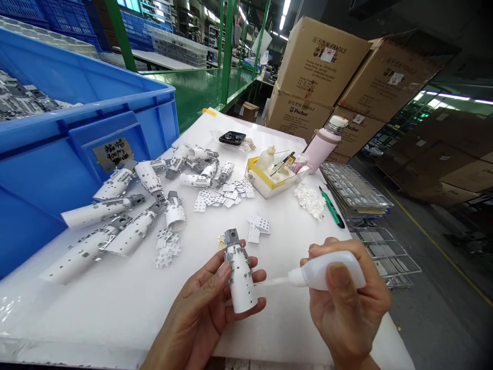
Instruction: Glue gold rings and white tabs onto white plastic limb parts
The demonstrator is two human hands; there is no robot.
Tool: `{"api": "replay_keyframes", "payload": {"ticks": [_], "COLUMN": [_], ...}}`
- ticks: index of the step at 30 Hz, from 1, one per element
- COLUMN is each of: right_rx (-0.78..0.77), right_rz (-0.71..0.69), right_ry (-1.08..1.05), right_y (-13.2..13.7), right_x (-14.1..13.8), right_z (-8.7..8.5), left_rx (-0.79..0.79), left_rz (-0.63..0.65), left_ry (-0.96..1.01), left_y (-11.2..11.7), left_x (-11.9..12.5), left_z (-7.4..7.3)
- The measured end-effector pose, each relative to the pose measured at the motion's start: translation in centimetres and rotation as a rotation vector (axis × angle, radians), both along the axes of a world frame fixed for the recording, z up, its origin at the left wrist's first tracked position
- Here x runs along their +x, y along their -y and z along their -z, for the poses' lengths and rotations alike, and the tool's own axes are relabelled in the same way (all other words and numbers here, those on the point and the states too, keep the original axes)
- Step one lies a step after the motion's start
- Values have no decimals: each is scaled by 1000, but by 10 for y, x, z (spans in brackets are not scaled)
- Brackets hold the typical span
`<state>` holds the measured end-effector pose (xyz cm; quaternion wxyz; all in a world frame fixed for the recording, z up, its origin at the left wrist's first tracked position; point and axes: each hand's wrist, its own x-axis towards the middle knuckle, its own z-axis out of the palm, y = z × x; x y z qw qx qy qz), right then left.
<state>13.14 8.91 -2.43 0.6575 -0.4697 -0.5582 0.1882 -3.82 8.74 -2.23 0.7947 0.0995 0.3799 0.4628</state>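
My left hand is shut around a white paper-like tube that stands upright, with a grey metal fitting on top and small metal pieces along its sides. My right hand grips a white squeeze bottle on its side. The bottle's thin nozzle points left and ends very close to the tube. I cannot tell whether they touch. Several similar tubes lie on the white table to the left, among small perforated white sheets.
A large blue plastic crate with metal parts inside stands at the left edge. A clear box with a yellow rim, a green utility knife and a pink flask sit on the table. Cardboard boxes are stacked behind.
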Motion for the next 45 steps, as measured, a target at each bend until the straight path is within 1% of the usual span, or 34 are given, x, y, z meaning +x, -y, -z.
{"api": "replay_keyframes", "payload": {"ticks": [5, 13, 16, 19, 21, 26, 38, 41, 45], "right_rx": [14, 3, -7, 25, 27, -56, -5, -10, 27], "right_rz": [10, -44, -51, -39, -52, -113, -81, -80, -80], "right_ry": [31, 18, -49, -143, -158, -133, -29, -72, -160], "right_y": [-1, 2, 2, 3, 4, 5, 6, 5, 5], "right_x": [-1, 0, -1, -2, -2, -1, 1, 0, -1], "right_z": [0, 1, -2, -5, -5, -2, 0, -2, -7], "left_rx": [-10, 14, 27, 34, 27, 20, 16, 23, 31], "left_rz": [-4, 14, 11, 18, 18, 6, 6, 1, 4], "left_ry": [-13, 9, 34, 60, 52, 48, 40, 43, 37], "left_y": [0, 0, 0, -1, -1, 0, 1, 0, -1], "left_x": [0, -2, -2, -3, -4, -4, -3, -4, -4], "left_z": [-3, 4, 7, 10, 11, 11, 10, 9, 8]}}
